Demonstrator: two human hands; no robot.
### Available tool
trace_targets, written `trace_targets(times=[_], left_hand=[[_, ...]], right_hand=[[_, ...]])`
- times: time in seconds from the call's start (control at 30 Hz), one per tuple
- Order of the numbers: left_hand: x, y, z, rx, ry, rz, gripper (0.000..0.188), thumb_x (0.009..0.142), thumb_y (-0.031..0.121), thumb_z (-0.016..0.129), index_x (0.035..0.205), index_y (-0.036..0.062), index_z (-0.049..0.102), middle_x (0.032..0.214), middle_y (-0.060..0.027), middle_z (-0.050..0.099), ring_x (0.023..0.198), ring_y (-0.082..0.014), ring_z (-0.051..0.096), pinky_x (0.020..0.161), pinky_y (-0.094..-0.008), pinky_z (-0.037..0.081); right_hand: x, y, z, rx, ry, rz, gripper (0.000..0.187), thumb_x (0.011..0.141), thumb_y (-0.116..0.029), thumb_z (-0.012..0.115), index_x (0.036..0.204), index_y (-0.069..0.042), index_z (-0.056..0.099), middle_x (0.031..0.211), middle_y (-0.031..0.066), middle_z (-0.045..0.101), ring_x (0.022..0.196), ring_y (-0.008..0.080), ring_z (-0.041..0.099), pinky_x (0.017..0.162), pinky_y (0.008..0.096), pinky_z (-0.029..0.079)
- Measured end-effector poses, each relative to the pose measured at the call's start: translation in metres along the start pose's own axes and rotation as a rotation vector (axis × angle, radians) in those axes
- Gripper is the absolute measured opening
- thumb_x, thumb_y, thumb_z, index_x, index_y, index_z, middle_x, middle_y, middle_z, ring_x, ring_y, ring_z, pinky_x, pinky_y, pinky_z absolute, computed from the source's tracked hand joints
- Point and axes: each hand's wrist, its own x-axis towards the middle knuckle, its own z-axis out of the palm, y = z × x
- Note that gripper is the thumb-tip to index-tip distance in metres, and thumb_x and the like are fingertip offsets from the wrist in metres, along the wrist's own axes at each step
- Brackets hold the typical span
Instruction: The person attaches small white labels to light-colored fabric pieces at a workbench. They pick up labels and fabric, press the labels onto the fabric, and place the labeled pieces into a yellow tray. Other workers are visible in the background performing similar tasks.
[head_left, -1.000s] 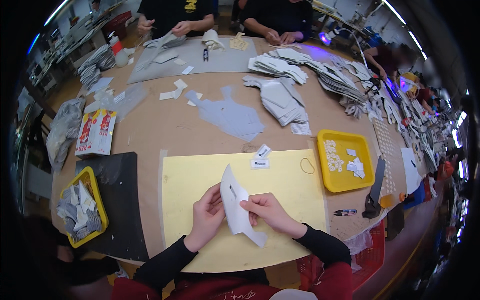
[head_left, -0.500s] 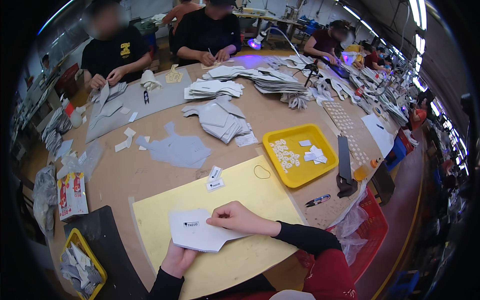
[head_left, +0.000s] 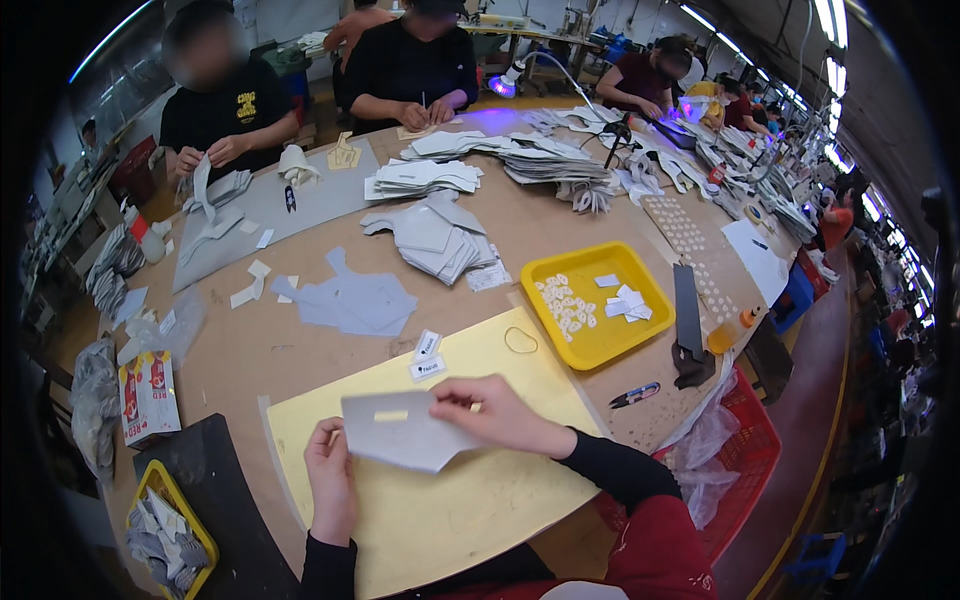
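Note:
A light grey cut panel [head_left: 405, 445], angular with a small rectangular window, is held tilted above the yellow sheet [head_left: 440, 525]. Yellow shows through the window. My right hand [head_left: 490, 408] pinches its upper right edge between thumb and fingers. At its left edge is my left hand [head_left: 330, 475], fingers bent around the margin. Just beyond the panel, two small white labels [head_left: 427, 369] with dark print lie on the sheet. A thin loop like a rubber band [head_left: 520, 340] rests to their right.
A yellow tray [head_left: 597, 355] with small pale pieces and white cards stands right of the sheet, near thread snips [head_left: 635, 395]. Stacks of cut panels [head_left: 440, 240] lie farther back. A red crate [head_left: 745, 440] is at the right, a yellow basket [head_left: 205, 535] at lower left. Co-workers sit opposite.
A white panel with a dark printed label on its face was in my hands; now a grey face with an open window shows. My left hand has moved from beneath to the left edge.

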Motion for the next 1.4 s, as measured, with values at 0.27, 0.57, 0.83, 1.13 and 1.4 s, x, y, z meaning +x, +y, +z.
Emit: trace_targets(times=[0.27,0.57,0.83,1.13,1.4], left_hand=[[0.003,0.009,-0.004,-0.211,0.125,0.045,0.019,0.098,0.003,0.058,0.116,0.002,0.06,0.113,-0.0051,0.061,0.105,-0.012,0.059,0.095,-0.025,0.048],[-0.007,0.013,0.014,-0.064,0.053,-0.088,0.02,0.094,0.006,0.065,0.113,-0.0009,0.064,0.107,-0.006,0.068,0.098,-0.0104,0.063,0.093,-0.0239,0.049],[-0.008,0.001,0.011,-0.054,-0.063,-0.225,0.017,0.098,0.012,0.063,0.109,0.0004,0.062,0.104,-0.0062,0.069,0.096,-0.0101,0.065,0.09,-0.0256,0.051],[-0.003,-0.008,0.005,-0.515,-0.085,-0.322,0.021,0.102,0.018,0.052,0.118,0.0052,0.046,0.124,-0.019,0.061,0.117,-0.026,0.062,0.101,-0.0384,0.052],[0.007,-0.013,0.008,-0.629,-0.316,-0.441,0.046,0.106,0.021,0.046,0.146,0.0044,0.032,0.148,-0.0229,0.044,0.129,-0.0302,0.054,0.105,-0.0398,0.05]], right_hand=[[0.024,0.02,-0.076,-0.299,0.676,-0.021,0.028,0.091,-0.007,0.066,0.118,0.002,0.063,0.1,0.009,0.066,0.09,0.0184,0.06,0.079,0.0302,0.05],[0.029,0.046,-0.017,-0.651,0.096,-0.256,0.051,0.091,-0.01,0.065,0.14,-0.004,0.048,0.137,0.0197,0.054,0.126,0.0366,0.052,0.106,0.0422,0.043],[0.047,0.059,-0.008,-0.642,-0.034,-0.219,0.046,0.09,-0.009,0.067,0.134,-0.003,0.055,0.128,0.0155,0.058,0.12,0.0325,0.056,0.103,0.0377,0.045],[0.026,0.024,0.017,-0.031,-0.142,0.137,0.052,0.083,0.001,0.074,0.132,-0.002,0.057,0.113,0.0064,0.062,0.104,0.0188,0.062,0.096,0.0292,0.048],[0.042,0.001,0.029,-0.298,-0.244,-0.096,0.069,0.081,-0.004,0.078,0.143,-0.009,0.049,0.133,0.007,0.054,0.122,0.0204,0.053,0.098,0.0341,0.047]])
